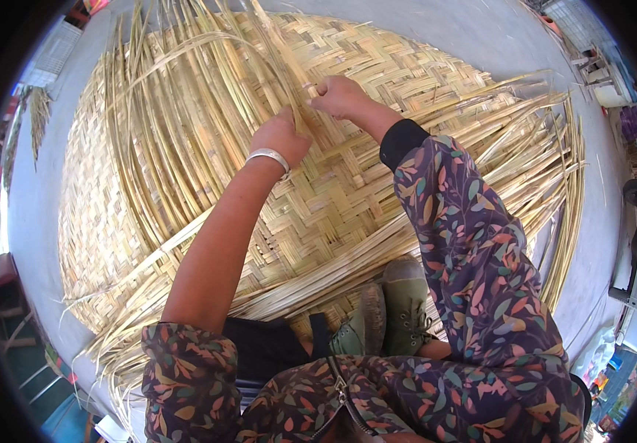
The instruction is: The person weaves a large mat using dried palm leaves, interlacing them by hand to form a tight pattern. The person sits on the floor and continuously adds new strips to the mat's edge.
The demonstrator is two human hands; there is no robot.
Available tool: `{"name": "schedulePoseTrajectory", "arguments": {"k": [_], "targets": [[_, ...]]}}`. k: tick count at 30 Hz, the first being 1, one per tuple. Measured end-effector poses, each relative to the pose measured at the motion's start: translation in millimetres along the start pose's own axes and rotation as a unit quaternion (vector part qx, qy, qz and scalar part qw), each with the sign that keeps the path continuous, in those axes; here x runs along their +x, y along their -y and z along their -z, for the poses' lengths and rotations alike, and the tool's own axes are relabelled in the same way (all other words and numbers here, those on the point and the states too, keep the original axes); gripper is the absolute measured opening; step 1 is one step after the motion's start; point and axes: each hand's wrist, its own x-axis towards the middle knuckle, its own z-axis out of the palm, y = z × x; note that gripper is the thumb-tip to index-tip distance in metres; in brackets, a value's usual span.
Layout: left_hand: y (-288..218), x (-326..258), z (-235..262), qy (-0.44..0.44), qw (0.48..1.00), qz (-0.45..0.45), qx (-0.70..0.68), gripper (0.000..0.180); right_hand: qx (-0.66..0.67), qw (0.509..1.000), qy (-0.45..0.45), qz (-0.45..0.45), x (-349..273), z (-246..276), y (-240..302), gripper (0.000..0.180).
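Note:
A large woven reed mat [326, 214] in a diagonal pattern lies under both hands. My left hand [280, 139], with a pale bracelet at the wrist, is closed at the base of loose reed strips [186, 125] that run up and away to the far left. Just right of it and a little farther off, my right hand [335, 97] pinches a flat reed strip between thumb and fingers. The strips between the hands cross one another, so their exact weave there is hard to make out.
A thick bundle of unwoven strips [481, 170] fans out to the right, and more strips bunch at the lower left. My green laced shoes [405, 306] rest at the mat's near side. Grey floor [591, 244] surrounds the mat, with household clutter along the right rim.

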Motion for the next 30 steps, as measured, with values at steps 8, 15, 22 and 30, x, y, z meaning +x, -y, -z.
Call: {"name": "schedulePoseTrajectory", "arguments": {"k": [8,15,22,30], "targets": [[8.1,30.7,-0.9,0.125,0.98,0.122,-0.098,0.036,-0.168,0.963,-0.161,0.136,0.8,-18.5,-12.8,0.031],[26.3,12.1,-15.0,0.041,0.913,0.103,-0.392,0.028,-0.343,0.922,-0.051,0.169,-0.5,-7.8,-4.3,0.022],[12.8,-6.4,-18.5,-0.026,0.937,0.026,-0.349,0.021,-0.344,0.927,0.139,0.061,44.1,-7.2,-4.5,0.029],[12.1,10.2,-5.0,0.077,0.805,0.184,-0.558,0.025,0.041,0.978,0.201,-0.051,39.4,-7.3,-9.4,0.019]]}}
